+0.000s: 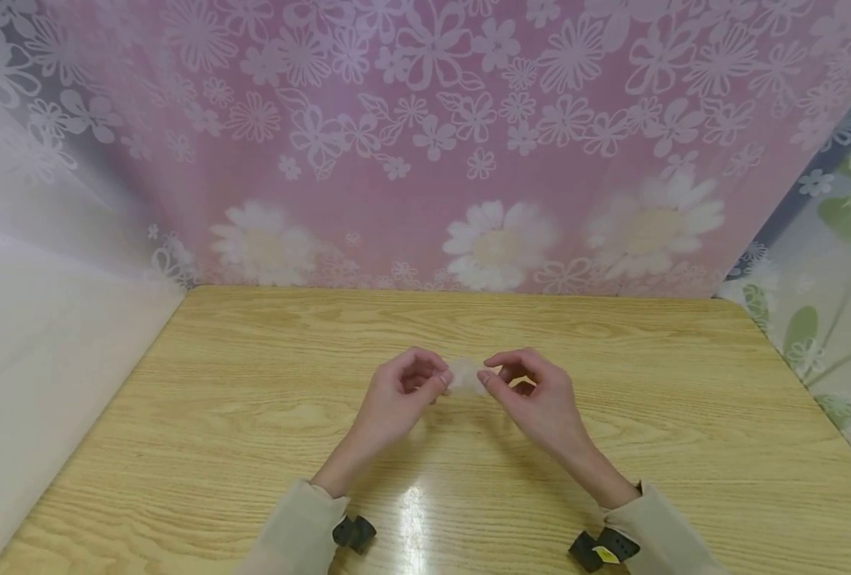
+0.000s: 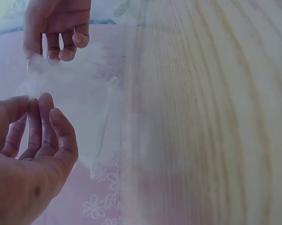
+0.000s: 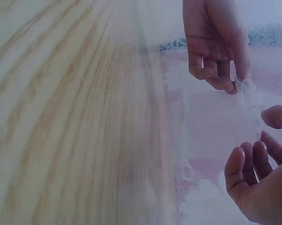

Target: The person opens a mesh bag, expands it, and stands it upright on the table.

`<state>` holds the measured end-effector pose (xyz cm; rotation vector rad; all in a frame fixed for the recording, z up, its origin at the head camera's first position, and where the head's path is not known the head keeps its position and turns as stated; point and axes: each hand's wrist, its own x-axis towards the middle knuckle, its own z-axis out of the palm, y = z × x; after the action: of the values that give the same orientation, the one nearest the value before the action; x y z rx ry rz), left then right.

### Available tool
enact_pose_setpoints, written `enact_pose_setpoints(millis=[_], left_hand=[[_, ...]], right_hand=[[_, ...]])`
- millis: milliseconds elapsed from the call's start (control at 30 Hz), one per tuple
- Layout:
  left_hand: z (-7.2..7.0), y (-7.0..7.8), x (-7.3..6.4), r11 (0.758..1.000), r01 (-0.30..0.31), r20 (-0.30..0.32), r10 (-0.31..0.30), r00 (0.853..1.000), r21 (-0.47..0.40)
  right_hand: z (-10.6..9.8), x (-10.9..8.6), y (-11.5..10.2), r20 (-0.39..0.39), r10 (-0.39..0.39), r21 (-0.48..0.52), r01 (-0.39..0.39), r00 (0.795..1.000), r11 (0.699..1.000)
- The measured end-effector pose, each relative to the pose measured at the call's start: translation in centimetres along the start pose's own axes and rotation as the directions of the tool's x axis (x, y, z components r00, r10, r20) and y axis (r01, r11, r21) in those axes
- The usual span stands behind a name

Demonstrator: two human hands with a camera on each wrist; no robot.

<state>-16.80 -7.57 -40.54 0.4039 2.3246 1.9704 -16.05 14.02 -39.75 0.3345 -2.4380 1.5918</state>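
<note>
A small, wispy, see-through white piece like fluffy cotton (image 1: 465, 375) is stretched between my two hands above the table. On its left side, my left hand (image 1: 400, 395) pinches it between thumb and forefinger, the other fingers curled beneath. My right hand (image 1: 540, 399) holds the opposite edge at the thumb and fingertips, with a rounded gap behind them. The left wrist view shows the white piece (image 2: 40, 72) as a hazy tuft joining both hands. Thin, pale strands of the piece (image 3: 248, 96) hang from the left hand's fingertips in the right wrist view.
A wood-grain table (image 1: 253, 431) lies under both hands. Behind it hangs a pink curtain (image 1: 389, 216) with white flowers, and pale cloth (image 1: 45, 319) borders the left side. Black straps (image 1: 354, 533) are at the cuffs of light sleeves (image 1: 299, 527).
</note>
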Motion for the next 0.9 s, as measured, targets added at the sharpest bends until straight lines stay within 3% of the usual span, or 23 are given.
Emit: enact_pose_setpoints(millis=[133, 400, 567, 733, 900], left_hand=[[-0.04, 0.09, -0.04, 0.999, -0.02, 0.003, 0.02, 1.0, -0.044], [0.15, 0.07, -0.18, 0.998, -0.023, -0.002, 0.023, 1.0, -0.063], [0.1, 0.01, -0.26, 1.0, -0.024, -0.058, 0.024, 0.998, 0.013], [0.13, 0.17, -0.23, 0.985, -0.076, -0.175, 0.103, 0.979, 0.155], [0.25, 0.33, -0.22, 0.982, -0.09, -0.209, 0.124, 0.97, 0.167]], right_hand=[[-0.14, -0.12, -0.04, 0.034, 0.04, 0.011, -0.041, 0.999, 0.999], [0.04, -0.28, -0.12, 0.048, 0.022, 0.047, -0.024, 0.999, 0.999], [0.18, -0.43, -0.17, 0.018, 0.009, 0.033, -0.009, 1.0, 0.999], [0.43, -0.48, -0.14, -0.026, -0.024, 0.015, 0.025, 0.999, 1.0], [0.61, -0.37, -0.14, -0.009, -0.045, 0.072, 0.046, 0.999, 0.996]])
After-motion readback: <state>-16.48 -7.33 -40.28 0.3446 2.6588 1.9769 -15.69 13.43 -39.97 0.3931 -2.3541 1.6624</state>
